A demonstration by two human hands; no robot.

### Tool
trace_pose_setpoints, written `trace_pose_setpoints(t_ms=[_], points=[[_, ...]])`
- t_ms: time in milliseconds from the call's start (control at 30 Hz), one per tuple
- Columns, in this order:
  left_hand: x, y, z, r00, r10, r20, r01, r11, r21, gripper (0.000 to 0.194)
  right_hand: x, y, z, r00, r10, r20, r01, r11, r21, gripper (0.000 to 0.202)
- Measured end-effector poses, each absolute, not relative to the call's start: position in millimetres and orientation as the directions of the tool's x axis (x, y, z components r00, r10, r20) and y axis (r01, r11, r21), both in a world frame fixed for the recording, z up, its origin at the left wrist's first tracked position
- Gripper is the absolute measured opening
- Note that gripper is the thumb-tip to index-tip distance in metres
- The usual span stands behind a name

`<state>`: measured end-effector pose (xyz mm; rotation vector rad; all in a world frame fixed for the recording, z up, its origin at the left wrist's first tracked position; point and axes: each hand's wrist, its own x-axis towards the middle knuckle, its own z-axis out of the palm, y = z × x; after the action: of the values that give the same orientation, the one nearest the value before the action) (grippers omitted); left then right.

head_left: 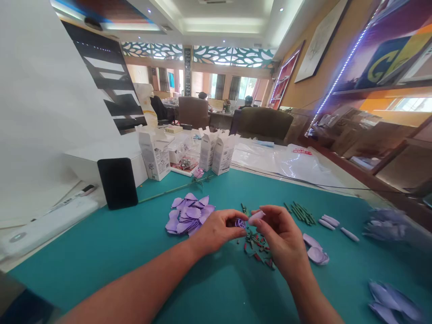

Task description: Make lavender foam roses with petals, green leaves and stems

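Between the thumb and fingers of my left hand (216, 231) is a small round purple openwork piece (240, 223). My right hand (281, 234) pinches a pale pink-lilac petal-like piece (257, 217), its tip close to the purple piece. Whether the two pieces touch, I cannot tell. Beneath my hands lies a scatter of small green and red bits (258, 247). A heap of purple petals (189, 213) sits just beyond my left hand. To the right of my right hand are green stem pieces (303, 213), pale lilac rolled pieces (329, 222) and cupped lilac petals (316, 252).
A pink flower on a long green stem (168, 192) lies across the teal mat (101, 252). Behind it stand white cartons (222, 155) and a black phone-like slab (117, 183). More lilac petals (391, 301) lie at the right edge. People sit farther back.
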<state>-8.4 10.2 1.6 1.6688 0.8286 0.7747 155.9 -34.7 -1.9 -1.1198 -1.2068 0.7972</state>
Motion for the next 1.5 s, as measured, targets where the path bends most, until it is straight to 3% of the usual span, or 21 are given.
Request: trace_pose_setpoints(t_ms=[500,767,1133,1267,1367,1500], points=[[-9,6,2,0.515,0.841,0.167,0.199,-0.307,0.931,0.027,142,-40,-4,0.283,0.89,0.357,0.327,0.26,-0.909,0.026],[-8,6,2,0.508,0.843,0.175,0.234,-0.33,0.914,0.026,143,-43,0,0.209,0.863,0.46,0.558,0.281,-0.781,0.016],[-5,4,4,0.493,0.847,0.197,0.314,-0.385,0.868,0.026,143,-39,-7,0.177,0.874,0.452,0.497,0.317,-0.808,0.01],[-5,7,7,0.505,0.842,0.189,0.349,-0.399,0.848,0.032,145,-34,-6,0.115,0.863,0.492,0.509,0.374,-0.775,0.009],[-6,11,6,0.52,0.836,0.174,0.374,-0.406,0.834,0.037,146,-32,-5,0.105,0.861,0.498,0.527,0.376,-0.762,0.018],[-6,13,3,0.502,0.849,0.163,0.397,-0.394,0.829,0.039,143,-33,-2,0.102,0.837,0.537,0.613,0.373,-0.697,0.009]])
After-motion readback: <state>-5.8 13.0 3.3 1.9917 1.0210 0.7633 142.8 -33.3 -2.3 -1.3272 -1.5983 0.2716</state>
